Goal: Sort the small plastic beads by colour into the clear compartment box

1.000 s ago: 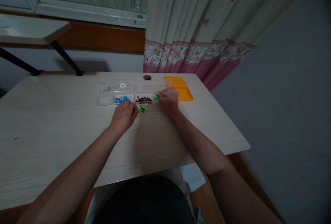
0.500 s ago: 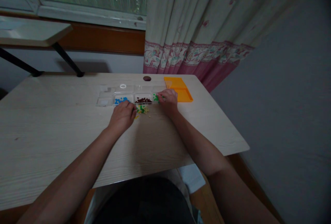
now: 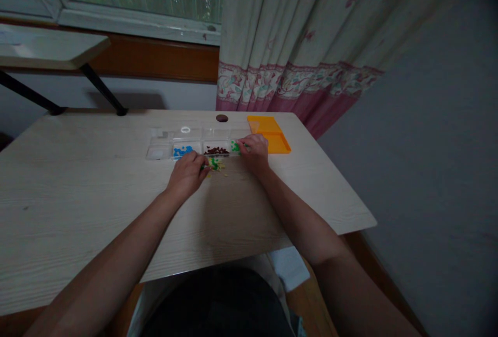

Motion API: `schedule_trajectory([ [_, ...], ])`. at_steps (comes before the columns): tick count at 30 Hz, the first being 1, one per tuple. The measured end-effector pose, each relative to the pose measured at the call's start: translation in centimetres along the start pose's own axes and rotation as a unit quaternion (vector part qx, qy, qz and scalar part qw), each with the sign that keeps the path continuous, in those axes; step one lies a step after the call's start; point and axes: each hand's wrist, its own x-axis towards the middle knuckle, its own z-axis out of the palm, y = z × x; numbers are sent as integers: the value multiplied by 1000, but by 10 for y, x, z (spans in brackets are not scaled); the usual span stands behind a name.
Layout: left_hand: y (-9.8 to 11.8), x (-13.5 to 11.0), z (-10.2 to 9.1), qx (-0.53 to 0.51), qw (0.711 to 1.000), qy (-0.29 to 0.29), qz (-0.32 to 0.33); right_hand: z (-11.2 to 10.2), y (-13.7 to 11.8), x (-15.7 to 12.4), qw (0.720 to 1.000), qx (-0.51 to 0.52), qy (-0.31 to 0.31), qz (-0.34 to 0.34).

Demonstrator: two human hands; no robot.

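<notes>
A clear compartment box (image 3: 167, 142) lies on the pale wooden table (image 3: 97, 192), with blue beads (image 3: 182, 150), dark brown beads (image 3: 216, 150) and green beads (image 3: 234, 145) in separate cells. A small loose pile of yellow and green beads (image 3: 216, 164) lies on the table just in front of the box. My left hand (image 3: 187, 172) rests knuckles up with its fingers curled at the left edge of that pile. My right hand (image 3: 254, 151) has its fingertips pinched over the green cell; what they hold is too small to see.
An orange flat lid or tray (image 3: 270, 133) lies right of the box near the table's far right corner. A round cable hole (image 3: 221, 117) sits behind the box. A curtain (image 3: 295, 41) and window are behind; a second table (image 3: 46, 46) stands at back left.
My left hand has slid slightly right into the loose bead pile, which now looks more bunched. My right hand has stayed at the green cell.
</notes>
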Motion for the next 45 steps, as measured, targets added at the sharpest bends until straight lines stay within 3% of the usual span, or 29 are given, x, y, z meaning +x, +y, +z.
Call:
schedule_trajectory([
  [8,-11,0,-3,-40,999,-13,6,1,0,-1,1000,2,8,-4],
  [21,-10,1,-14,-21,999,-41,2,2,1,-1,1000,6,-5,-2],
  [32,2,0,-23,67,994,-75,-31,3,1,-1,1000,-4,1,-3],
  [45,-10,3,-6,27,999,-16,16,0,-2,0,1000,1,-13,11],
])
